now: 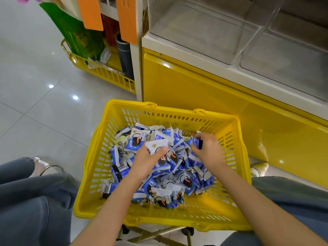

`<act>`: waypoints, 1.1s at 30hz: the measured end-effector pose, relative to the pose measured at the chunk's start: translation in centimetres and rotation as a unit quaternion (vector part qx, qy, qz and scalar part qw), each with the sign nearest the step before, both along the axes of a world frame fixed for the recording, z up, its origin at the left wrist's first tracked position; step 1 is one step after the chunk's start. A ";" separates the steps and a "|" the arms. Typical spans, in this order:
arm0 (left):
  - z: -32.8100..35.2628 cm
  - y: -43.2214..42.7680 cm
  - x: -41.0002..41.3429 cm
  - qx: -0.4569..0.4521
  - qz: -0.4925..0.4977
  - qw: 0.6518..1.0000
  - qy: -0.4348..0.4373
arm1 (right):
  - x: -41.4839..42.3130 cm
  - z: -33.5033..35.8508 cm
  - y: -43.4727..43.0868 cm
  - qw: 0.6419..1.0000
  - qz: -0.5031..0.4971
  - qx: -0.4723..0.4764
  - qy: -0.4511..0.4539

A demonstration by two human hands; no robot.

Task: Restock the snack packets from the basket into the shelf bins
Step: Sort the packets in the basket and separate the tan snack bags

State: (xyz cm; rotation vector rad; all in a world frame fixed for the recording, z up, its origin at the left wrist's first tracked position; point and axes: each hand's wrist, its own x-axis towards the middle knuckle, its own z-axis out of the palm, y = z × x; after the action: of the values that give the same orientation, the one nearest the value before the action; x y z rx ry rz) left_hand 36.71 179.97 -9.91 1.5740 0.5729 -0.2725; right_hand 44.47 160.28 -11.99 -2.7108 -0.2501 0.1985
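A yellow plastic basket (pixel 236 167) stands in front of me, holding a heap of several blue and white snack packets (pixel 179 176). Inside it, my left hand (pixel 145 162) pinches a white-backed packet (pixel 157 145) lifted a little above the heap. My right hand (pixel 208 150) curls round a blue packet (pixel 196 142) near the basket's far right side. Clear shelf bins (pixel 200 32) sit above a yellow cabinet at the upper right, and they look bare inside.
The yellow cabinet front (pixel 195 89) rises just behind the basket. A low yellow wire rack (pixel 99 70) with a green bag and a dark cylinder stands at the upper left. Orange tags (pixel 90 13) hang above it. My knees in jeans flank the basket on grey floor tiles.
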 end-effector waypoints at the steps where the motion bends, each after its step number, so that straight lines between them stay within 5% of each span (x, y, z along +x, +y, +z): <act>1: 0.0 -0.5 1.4 0.019 -0.017 1.000 -0.015 | 0.9 0.3 0.4 1.000 -0.007 0.006 -0.013; 13: -1.0 -2.4 8.1 0.185 -0.164 0.969 0.013 | 3.2 0.1 -0.5 0.997 0.009 0.014 0.079; 18: -0.1 3.8 2.0 0.317 -0.004 0.944 -0.091 | -2.2 2.0 2.7 0.987 0.078 0.138 0.026; 21: -0.7 7.1 -1.1 0.344 0.046 0.937 -0.030 | -6.7 1.4 5.2 0.966 0.166 0.108 0.169; 24: -1.4 7.6 -2.9 0.380 -0.023 0.925 0.014 | -9.7 0.0 7.3 0.934 0.235 0.065 0.259; 29: -2.4 7.1 -4.1 0.313 0.018 0.949 0.030 | -12.7 -0.8 9.8 0.939 0.285 0.001 0.192; 33: -1.8 7.7 -4.7 0.363 -0.008 0.931 0.034 | -12.6 -0.4 9.8 0.948 0.260 -0.020 0.181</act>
State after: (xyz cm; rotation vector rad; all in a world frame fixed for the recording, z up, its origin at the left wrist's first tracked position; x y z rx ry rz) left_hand 32.03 187.63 -11.73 2.2911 0.7656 -0.1274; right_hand 31.86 170.07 -12.36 -2.5257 -0.8489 0.8468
